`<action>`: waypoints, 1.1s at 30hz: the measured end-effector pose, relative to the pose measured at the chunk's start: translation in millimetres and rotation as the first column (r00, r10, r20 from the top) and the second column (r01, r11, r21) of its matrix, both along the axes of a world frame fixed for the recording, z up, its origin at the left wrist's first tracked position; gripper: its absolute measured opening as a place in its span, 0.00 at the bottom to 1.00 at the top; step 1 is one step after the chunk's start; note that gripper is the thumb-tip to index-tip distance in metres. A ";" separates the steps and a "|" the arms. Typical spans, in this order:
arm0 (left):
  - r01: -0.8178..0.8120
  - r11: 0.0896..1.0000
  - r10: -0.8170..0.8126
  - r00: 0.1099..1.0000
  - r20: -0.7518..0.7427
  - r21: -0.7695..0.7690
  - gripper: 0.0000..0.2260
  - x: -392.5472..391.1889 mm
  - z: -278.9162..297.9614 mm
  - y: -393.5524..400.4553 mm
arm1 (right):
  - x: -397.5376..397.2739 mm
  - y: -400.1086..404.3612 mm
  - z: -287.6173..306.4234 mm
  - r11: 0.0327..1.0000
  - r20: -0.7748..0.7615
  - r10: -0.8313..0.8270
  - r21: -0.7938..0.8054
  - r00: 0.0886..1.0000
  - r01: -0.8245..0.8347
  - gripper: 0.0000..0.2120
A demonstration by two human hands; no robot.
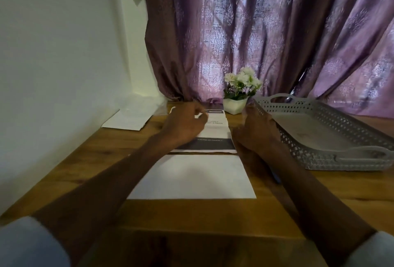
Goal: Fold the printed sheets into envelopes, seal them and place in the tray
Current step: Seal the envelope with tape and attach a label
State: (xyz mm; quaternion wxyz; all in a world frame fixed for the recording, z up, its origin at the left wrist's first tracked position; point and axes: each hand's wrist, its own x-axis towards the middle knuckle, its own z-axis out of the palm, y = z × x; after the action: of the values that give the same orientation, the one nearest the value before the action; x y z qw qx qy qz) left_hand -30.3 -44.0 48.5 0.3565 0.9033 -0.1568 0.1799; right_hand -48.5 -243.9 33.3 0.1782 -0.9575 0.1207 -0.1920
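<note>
The printed white sheets with a dark band (213,141), stacked flat on the wooden bench (277,198), lie just beyond a blank white sheet or envelope (191,178), likely so each page can be drawn forward to fold. The left hand (184,123) sits over the stack's far left part, fingers curled together, seemingly pinching a page edge; the grip itself is too blurred to confirm. The right hand (254,130) rests beside the stack's right edge, back to the camera, so open or closed cannot be told. The grey perforated plastic tray (351,161) waits right of the stack, holding nothing. Left of the stack lies another white paper (128,120), washed out.
</note>
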 end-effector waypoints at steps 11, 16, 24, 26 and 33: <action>0.056 0.980 -0.062 0.998 -0.022 -0.190 0.12 45.5 -35.2 -30.0 | 0.0 -6.8 -5.4 0.988 0.076 0.137 -0.080 0.988 -0.131 0.24; 0.131 0.856 -0.179 0.983 -0.050 -0.500 0.08 53.9 -26.9 -21.0 | 6.3 6.3 2.9 0.916 0.238 0.321 0.167 0.917 -0.364 0.27; 0.195 0.669 -0.379 0.920 -0.103 -0.717 0.14 61.4 -12.4 -5.3 | 25.4 27.4 29.6 0.762 0.288 0.518 0.272 0.805 -0.588 0.36; 0.205 0.679 -0.390 0.914 -0.110 -0.705 0.12 63.4 -12.9 -3.8 | 27.4 27.6 27.5 0.749 0.318 0.510 0.292 0.799 -0.594 0.37; 0.289 0.680 -0.463 0.882 -0.089 -0.674 0.04 65.9 -17.0 -1.5 | 26.1 21.9 15.3 0.728 0.328 0.528 0.300 0.783 -0.617 0.36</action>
State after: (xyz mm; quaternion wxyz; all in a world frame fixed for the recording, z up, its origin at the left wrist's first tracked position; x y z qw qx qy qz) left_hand 35.6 -45.5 31.5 0.6899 0.6883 -0.2225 0.0283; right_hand -22.4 -222.0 48.6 0.4285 -0.8642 -0.1672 -0.2039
